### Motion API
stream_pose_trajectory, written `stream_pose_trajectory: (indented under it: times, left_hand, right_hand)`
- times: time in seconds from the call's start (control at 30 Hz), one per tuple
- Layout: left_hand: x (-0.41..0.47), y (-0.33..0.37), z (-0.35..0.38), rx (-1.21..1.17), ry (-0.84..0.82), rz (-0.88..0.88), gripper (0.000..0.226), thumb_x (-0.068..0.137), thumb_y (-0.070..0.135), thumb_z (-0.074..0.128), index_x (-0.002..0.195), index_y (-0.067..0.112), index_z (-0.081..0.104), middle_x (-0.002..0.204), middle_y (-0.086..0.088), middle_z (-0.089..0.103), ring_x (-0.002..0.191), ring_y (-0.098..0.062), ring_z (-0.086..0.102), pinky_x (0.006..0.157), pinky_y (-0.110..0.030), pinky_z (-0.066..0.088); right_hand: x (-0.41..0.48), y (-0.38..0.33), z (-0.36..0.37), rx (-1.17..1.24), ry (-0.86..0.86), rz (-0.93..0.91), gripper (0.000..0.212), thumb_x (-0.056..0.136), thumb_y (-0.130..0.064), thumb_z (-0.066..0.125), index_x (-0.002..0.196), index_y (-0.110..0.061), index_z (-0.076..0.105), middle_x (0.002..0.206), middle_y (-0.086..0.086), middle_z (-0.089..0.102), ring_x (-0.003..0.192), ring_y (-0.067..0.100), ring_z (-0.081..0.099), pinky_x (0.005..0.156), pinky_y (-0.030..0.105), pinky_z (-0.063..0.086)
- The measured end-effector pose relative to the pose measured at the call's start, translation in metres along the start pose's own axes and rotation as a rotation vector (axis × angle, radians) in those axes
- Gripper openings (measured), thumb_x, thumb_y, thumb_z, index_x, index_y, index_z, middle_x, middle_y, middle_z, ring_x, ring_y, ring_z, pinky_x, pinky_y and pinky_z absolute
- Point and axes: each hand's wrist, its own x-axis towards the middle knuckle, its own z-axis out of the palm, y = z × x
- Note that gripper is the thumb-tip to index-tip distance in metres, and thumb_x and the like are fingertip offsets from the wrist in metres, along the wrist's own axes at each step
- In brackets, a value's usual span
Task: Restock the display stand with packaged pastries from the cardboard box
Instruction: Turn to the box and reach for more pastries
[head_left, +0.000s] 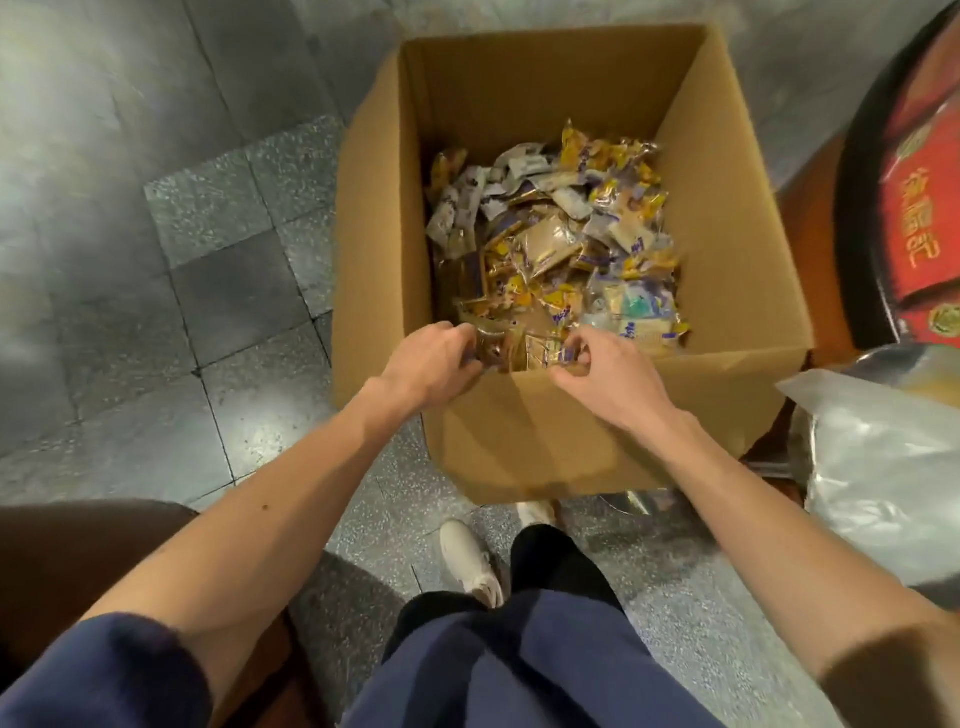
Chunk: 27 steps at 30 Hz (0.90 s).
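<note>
An open cardboard box (737, 218) stands on the floor in front of me, its bottom covered by a heap of yellow, purple and clear packaged pastries (561, 239). Both hands reach over the box's near wall. My left hand (431, 364) grips a small stack of pastry packets (498, 348) from the left. My right hand (608, 374) pinches the same packets from the right with curled fingers. The packets sit just inside the near edge, partly hidden by my fingers.
Grey tiled floor (156, 260) surrounds the box. A round stand with red packaging (919, 218) is at the right edge. A clear plastic bag (883, 467) lies at the lower right. A dark brown surface (62, 561) is at the lower left. My feet stand below the box.
</note>
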Motion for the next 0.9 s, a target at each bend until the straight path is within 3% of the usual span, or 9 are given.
stream_pose_trajectory:
  times: [0.1,0.2,0.27,0.43,0.53,0.67,0.77,0.83,0.9]
  left_hand:
    - [0.059,-0.013,0.01,-0.074,-0.084,-0.039,0.029,0.096,0.03,0.06,0.12,0.012,0.06,0.115,-0.01,0.065,0.101,-0.027,0.062,0.088,-0.042,0.054]
    - [0.106,-0.028,0.027,-0.155,-0.17,-0.145,0.034,0.096,0.029,0.062,0.125,0.012,0.059,0.121,-0.011,0.064,0.108,-0.028,0.061,0.093,-0.042,0.053]
    - [0.136,-0.036,0.043,-0.189,-0.219,-0.197,0.039,0.094,0.03,0.065,0.128,0.012,0.057,0.125,-0.012,0.061,0.114,-0.029,0.058,0.097,-0.04,0.048]
    - [0.193,-0.052,0.086,-0.27,-0.365,-0.201,0.077,0.082,0.035,0.078,0.146,0.013,0.041,0.146,-0.015,0.044,0.135,-0.031,0.04,0.112,-0.036,0.03]
    - [0.217,-0.058,0.109,-0.356,-0.437,-0.189,0.091,0.082,0.028,0.079,0.154,0.012,0.025,0.159,-0.014,0.026,0.147,-0.03,0.021,0.118,-0.034,0.017]
    - [0.236,-0.062,0.141,-0.457,-0.525,-0.258,0.099,0.086,0.022,0.076,0.159,0.017,0.008,0.164,-0.01,0.013,0.151,-0.028,0.013,0.121,-0.037,0.013]
    - [0.242,-0.064,0.157,-0.297,-0.529,-0.276,0.098,0.087,0.036,0.073,0.158,0.024,0.006,0.164,-0.004,0.013,0.151,-0.027,0.008,0.122,-0.048,0.012]
    - [0.246,-0.062,0.156,-0.109,-0.504,-0.255,0.097,0.086,0.047,0.071,0.158,0.022,0.01,0.159,-0.008,0.024,0.145,-0.03,0.018,0.117,-0.047,0.019]
    - [0.248,-0.059,0.153,-0.006,-0.505,-0.256,0.096,0.085,0.053,0.069,0.157,0.018,0.014,0.153,-0.012,0.031,0.141,-0.032,0.026,0.113,-0.046,0.023]
  right_hand:
    - [0.064,0.017,-0.005,-0.033,-0.038,0.019,0.037,0.095,-0.036,0.062,0.125,-0.015,0.055,0.115,0.004,0.062,0.097,0.018,0.056,0.082,0.031,0.045]
    - [0.127,0.038,0.006,-0.052,-0.174,0.043,0.043,0.094,-0.034,0.065,0.13,-0.012,0.054,0.123,0.008,0.062,0.108,0.024,0.059,0.091,0.035,0.046]
    - [0.168,0.052,0.019,-0.124,-0.284,0.031,0.045,0.093,-0.036,0.067,0.128,-0.009,0.054,0.125,0.011,0.062,0.113,0.027,0.058,0.087,0.033,0.043]
    - [0.242,0.091,0.057,-0.288,-0.527,0.017,0.058,0.087,-0.04,0.074,0.13,-0.007,0.051,0.13,0.014,0.058,0.118,0.031,0.054,0.079,0.033,0.037]
    - [0.272,0.107,0.076,-0.326,-0.646,-0.017,0.076,0.079,-0.043,0.081,0.135,-0.005,0.047,0.14,0.016,0.052,0.129,0.032,0.048,0.098,0.037,0.04]
    - [0.288,0.114,0.089,-0.338,-0.846,-0.054,0.124,0.066,-0.061,0.082,0.157,-0.009,0.015,0.165,0.012,0.014,0.152,0.03,0.009,0.123,0.043,0.016]
    - [0.291,0.123,0.098,-0.437,-0.928,-0.079,0.143,0.053,-0.071,0.083,0.159,-0.021,0.0,0.162,0.009,0.016,0.147,0.031,0.012,0.119,0.053,0.023]
    - [0.292,0.128,0.102,-0.481,-0.937,-0.11,0.149,0.048,-0.071,0.084,0.158,-0.026,-0.006,0.155,0.013,0.026,0.139,0.033,0.023,0.113,0.052,0.03]
    - [0.293,0.129,0.107,-0.535,-0.925,-0.172,0.149,0.05,-0.071,0.083,0.159,-0.018,-0.004,0.154,0.013,0.029,0.139,0.032,0.024,0.115,0.047,0.025]
